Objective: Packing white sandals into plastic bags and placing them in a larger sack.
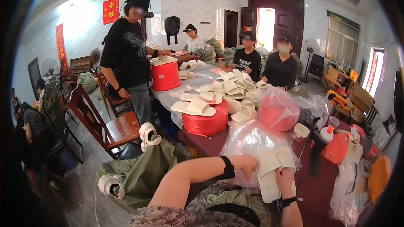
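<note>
A pair of cream slippers [267, 164] stands tilted in front of me at the table's near edge, soles side by side. My right hand [285, 180] grips the pair from below, its fingers partly hidden among the straps. Just left of the slippers, my left hand [248, 166] points down with its fingers drawn together, over clear plastic wrapping [240, 143]. What those fingers hold, if anything, is too small to make out. Beyond my hands, more cream slippers [198, 106] lie on a red plastic-wrapped bundle [206, 120], beside a larger slipper pile [235, 82].
Another red bundle [278, 113] sits under clear plastic. A spray bottle [327, 133] and a red bag [336, 149] are at the right. A person [132, 50] stands left of the table; several others sit beyond it. A wooden chair [109, 126] and a green sack [143, 172] are at my left.
</note>
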Tool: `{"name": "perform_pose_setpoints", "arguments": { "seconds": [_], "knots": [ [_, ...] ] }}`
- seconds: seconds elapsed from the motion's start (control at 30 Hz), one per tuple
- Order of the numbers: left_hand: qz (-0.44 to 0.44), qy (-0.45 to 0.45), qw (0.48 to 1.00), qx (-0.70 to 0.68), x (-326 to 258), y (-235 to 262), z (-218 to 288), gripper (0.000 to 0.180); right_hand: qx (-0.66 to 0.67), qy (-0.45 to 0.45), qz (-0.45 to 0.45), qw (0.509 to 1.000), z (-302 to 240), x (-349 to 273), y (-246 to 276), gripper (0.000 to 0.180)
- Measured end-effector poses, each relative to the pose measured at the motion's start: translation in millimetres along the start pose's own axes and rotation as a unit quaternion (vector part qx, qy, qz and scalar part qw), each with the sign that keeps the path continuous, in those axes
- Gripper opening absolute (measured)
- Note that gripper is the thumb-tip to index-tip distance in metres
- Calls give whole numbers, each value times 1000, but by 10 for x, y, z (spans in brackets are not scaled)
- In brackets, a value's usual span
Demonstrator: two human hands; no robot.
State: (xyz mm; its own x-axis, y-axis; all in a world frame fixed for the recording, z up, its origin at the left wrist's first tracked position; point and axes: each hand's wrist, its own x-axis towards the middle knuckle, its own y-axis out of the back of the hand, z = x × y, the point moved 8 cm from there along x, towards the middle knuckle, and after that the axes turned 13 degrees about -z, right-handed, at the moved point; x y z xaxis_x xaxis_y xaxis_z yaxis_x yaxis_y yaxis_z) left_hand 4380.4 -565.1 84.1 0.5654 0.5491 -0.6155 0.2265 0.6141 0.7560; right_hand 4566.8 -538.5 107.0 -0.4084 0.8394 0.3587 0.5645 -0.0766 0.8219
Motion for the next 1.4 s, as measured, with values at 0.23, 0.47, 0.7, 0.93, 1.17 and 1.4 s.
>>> {"name": "perform_pose_setpoints", "arguments": {
  "seconds": [0.23, 0.47, 0.7, 0.93, 1.17, 1.4],
  "knots": [
    [279, 60, 958, -33, -435, -58, 217, 50, 4, 8, 11, 1000, -1, -20, 32, 35],
    [287, 80, 954, -37, -517, -143, 142, 60, 2, -4, 8, 1000, 20, -7, -6, 37],
    [339, 94, 935, -51, -581, -190, 160, 56, -18, 18, 36, 999, -74, -18, 17, 38],
    [355, 87, 929, -63, -571, -213, 189, 55, 17, 10, 27, 999, -91, -57, 55, 34],
    [367, 75, 925, -67, -610, -212, 97, 53, 29, 13, 31, 999, -23, -71, 63, 33],
    [341, 45, 933, -104, -612, -135, 95, 41, 96, 29, 33, 994, 1, -116, 361, 26]
  ]
}}
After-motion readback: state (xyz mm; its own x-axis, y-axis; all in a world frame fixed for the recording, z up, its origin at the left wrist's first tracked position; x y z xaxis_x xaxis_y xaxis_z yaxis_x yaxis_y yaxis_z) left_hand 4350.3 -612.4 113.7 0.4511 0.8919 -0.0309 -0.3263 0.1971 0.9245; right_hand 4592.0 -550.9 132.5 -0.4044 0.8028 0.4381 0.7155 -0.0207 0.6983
